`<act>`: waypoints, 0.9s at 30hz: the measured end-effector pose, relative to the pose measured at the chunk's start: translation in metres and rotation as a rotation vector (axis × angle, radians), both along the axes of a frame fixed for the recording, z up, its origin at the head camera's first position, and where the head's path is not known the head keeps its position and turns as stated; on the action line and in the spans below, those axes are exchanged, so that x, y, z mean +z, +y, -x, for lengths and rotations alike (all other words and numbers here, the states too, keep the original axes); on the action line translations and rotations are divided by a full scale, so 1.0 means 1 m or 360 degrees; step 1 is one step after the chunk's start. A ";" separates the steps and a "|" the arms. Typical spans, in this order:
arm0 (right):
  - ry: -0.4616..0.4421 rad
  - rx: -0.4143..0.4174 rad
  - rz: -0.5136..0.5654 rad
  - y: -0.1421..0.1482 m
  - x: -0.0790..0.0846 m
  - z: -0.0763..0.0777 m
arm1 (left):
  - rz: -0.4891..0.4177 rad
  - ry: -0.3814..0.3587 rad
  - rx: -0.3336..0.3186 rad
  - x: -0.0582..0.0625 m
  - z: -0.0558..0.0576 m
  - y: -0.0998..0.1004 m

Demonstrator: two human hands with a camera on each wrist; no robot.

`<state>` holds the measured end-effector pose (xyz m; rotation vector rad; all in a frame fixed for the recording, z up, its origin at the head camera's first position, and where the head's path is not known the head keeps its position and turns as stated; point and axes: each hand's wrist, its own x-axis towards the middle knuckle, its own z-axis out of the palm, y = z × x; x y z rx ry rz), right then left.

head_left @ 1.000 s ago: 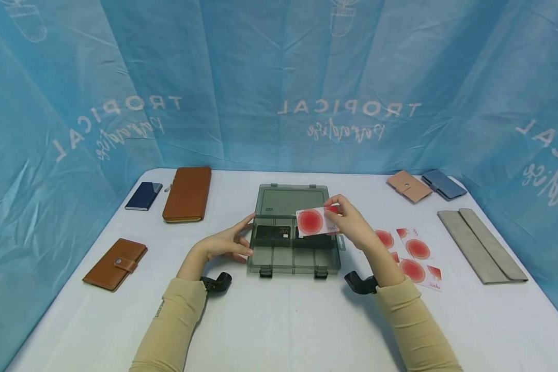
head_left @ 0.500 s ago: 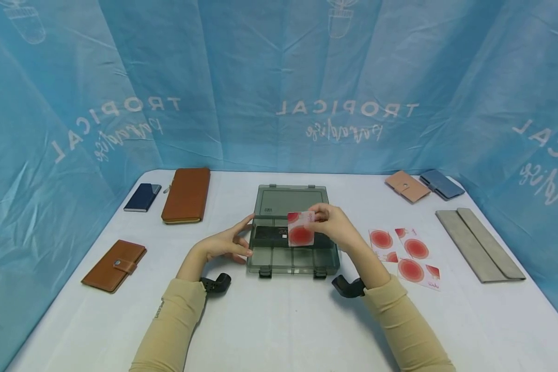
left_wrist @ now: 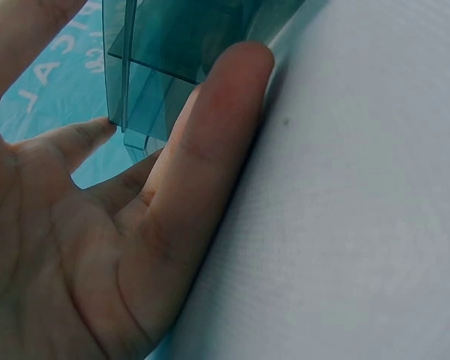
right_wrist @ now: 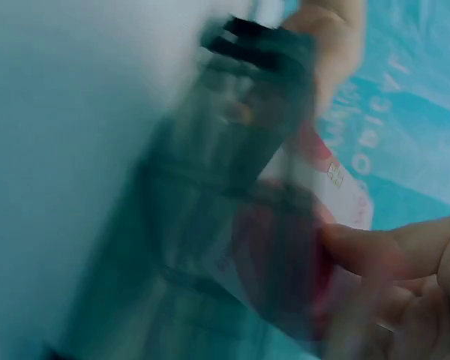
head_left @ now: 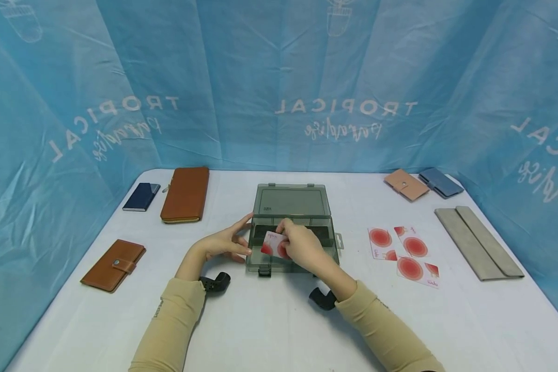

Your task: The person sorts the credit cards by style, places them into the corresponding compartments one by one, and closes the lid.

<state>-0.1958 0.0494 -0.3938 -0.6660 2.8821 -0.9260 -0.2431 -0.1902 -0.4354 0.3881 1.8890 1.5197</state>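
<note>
A translucent grey-green divided box (head_left: 256, 261) lies with its lid (head_left: 292, 200) laid back. My left hand (head_left: 223, 244) rests against the box's left side, fingers extended and touching its wall; the left wrist view shows the straight thumb along the table beside it. Over the left front compartments, my right hand (head_left: 302, 245) pinches a red-and-white card (head_left: 272, 244) between thumb and fingers, tilted. In the right wrist view the card (right_wrist: 345, 195) shows partly through the clear box wall. Black cards (head_left: 323, 234) lie in the middle row, partly hidden by my right hand.
Several red-and-white cards (head_left: 410, 268) lie right of the box. At the left are a brown snap wallet (head_left: 109, 266), a brown notebook (head_left: 186, 194) and a dark blue holder (head_left: 141, 197). A tan wallet (head_left: 405, 184), blue wallet (head_left: 439, 182) and grey pouch (head_left: 476, 243) lie at right.
My right hand has carried the card leftward and toward me, from the box's right side to its left front compartments, turning the card on the way. My left hand has stayed at the box's left side.
</note>
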 end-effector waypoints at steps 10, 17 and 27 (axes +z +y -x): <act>0.0283 0.0049 -0.0121 -0.011 -0.014 -0.004 | 0.0010 0.0024 0.0004 -0.001 0.000 0.000; 0.0085 0.0132 -0.0068 -0.011 -0.018 0.000 | 0.0033 0.0040 0.0010 -0.001 0.001 0.000; 0.0208 0.0131 -0.0236 -0.010 -0.016 -0.001 | 0.0007 0.0029 0.0005 -0.002 0.001 0.000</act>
